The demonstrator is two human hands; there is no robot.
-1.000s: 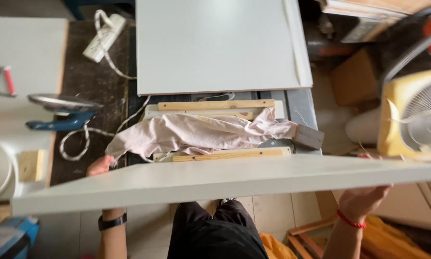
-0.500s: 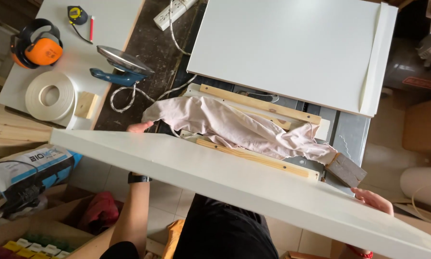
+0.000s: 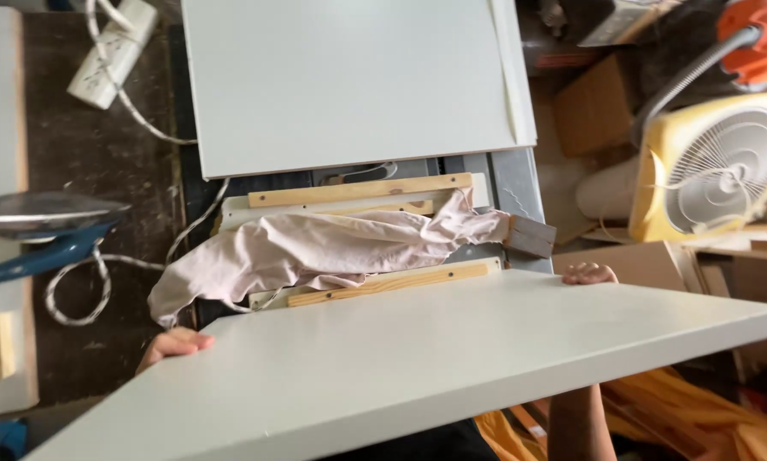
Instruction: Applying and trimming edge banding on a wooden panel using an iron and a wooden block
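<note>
The white panel (image 3: 452,367) spans the lower half of the frame, held at its far edge by the left hand (image 3: 172,344) at lower left and the right hand (image 3: 588,274) at centre right, fingers curled over the rim. It appears rigid, smooth-faced and fairly heavy, best gripped at opposite edges. The panel hides both palms; the pink cloth (image 3: 315,252) covers part of the worktop (image 3: 520,183).
</note>
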